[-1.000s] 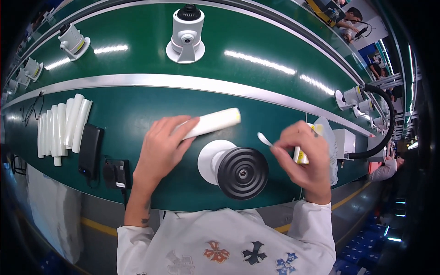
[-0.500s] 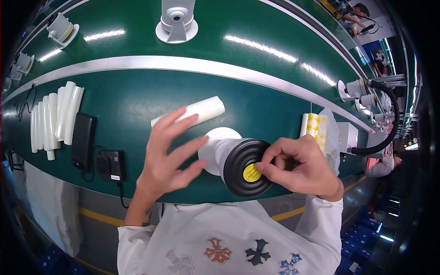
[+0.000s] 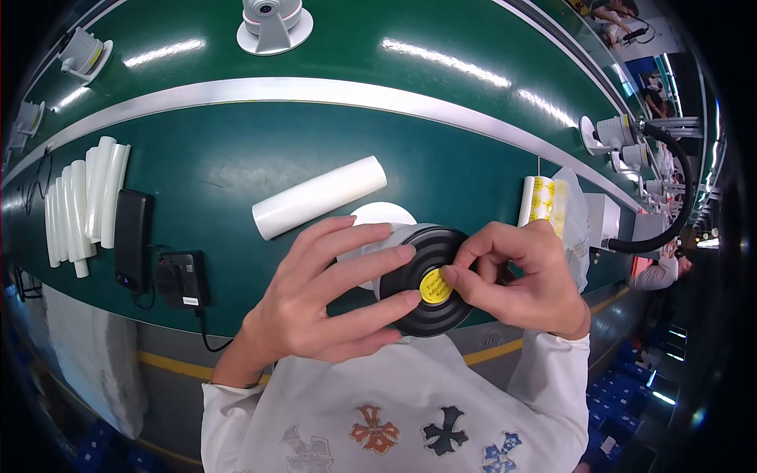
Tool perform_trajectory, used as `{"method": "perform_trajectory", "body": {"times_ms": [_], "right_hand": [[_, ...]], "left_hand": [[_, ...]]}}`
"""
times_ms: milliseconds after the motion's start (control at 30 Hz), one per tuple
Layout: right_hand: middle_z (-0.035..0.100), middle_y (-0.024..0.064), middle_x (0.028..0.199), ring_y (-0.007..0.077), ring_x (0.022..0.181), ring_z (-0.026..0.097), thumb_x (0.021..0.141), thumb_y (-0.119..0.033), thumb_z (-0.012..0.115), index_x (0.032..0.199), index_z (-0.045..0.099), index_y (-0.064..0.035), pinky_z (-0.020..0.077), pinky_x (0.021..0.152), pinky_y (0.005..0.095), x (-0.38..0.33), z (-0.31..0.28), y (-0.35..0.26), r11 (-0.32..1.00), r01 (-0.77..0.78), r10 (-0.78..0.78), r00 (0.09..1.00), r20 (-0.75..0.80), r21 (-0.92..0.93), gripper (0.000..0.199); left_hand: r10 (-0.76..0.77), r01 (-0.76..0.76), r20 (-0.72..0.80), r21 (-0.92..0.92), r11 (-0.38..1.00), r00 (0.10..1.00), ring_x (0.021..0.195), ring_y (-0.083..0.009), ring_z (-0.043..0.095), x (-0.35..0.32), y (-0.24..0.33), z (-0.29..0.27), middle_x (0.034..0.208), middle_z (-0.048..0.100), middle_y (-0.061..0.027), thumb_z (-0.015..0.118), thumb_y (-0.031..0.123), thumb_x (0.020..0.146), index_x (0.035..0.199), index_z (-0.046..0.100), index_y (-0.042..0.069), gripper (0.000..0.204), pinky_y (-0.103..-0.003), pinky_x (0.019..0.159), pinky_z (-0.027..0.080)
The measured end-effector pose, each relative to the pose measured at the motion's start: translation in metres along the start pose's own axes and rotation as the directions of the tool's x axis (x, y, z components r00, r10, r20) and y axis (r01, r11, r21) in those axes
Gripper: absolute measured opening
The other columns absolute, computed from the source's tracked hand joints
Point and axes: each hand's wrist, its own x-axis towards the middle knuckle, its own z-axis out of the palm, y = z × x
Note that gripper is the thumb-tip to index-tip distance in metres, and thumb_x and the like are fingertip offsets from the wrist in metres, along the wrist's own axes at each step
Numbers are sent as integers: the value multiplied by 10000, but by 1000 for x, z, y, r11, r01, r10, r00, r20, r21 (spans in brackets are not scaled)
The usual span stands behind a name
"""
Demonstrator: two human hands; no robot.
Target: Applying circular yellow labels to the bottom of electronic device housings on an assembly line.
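A white camera-like device (image 3: 398, 234) on a round white base (image 3: 383, 213) leans toward me, its black ringed end (image 3: 438, 319) facing up. In the middle of that end is a round yellow sticker (image 3: 434, 288). The thumb and index finger of my right hand (image 3: 528, 276) are pinched together at the sticker's right edge. My left hand (image 3: 311, 307) reaches across the device from the left, fingers stretched and apart. Two of its fingertips rest on the black end, close to the sticker. Beyond the hands a white roll (image 3: 319, 197) lies slanted on the green table.
Several white rolls (image 3: 87, 205) lie at the left beside a black power bank (image 3: 134, 236) and a black box with a cable (image 3: 185, 280). A roll of yellow stickers (image 3: 542, 199) and a plastic bag (image 3: 574, 221) are at the right. Similar devices (image 3: 272, 24) stand behind the metal rail.
My left hand has moved right, from beside the device onto its black end, uncovering the white roll. My right hand remains pinched at the sticker. The view has shifted slightly.
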Motion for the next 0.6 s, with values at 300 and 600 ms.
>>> {"method": "perform_trajectory", "body": {"times_ms": [300,600], "right_hand": [[431,17,430,95,367,418,799,-37,702,785,629,-4,316,406,252,0,1,-2,1000,-12,12,1000,-5,-9,82],[431,16,441,101,372,426,798,-56,719,828,627,-15,320,401,253,1,2,1,999,6,-7,1000,-3,-48,105]], "left_hand": [[-7,6,38,30,1000,999,1093,-372,574,1,2,0,1192,599,-131,719,408,768,999,745,222,297,-524,889,469],[-14,6,63,130,991,998,1081,-366,570,4,5,-2,1181,592,-121,719,481,747,978,739,243,333,-540,914,451]]}}
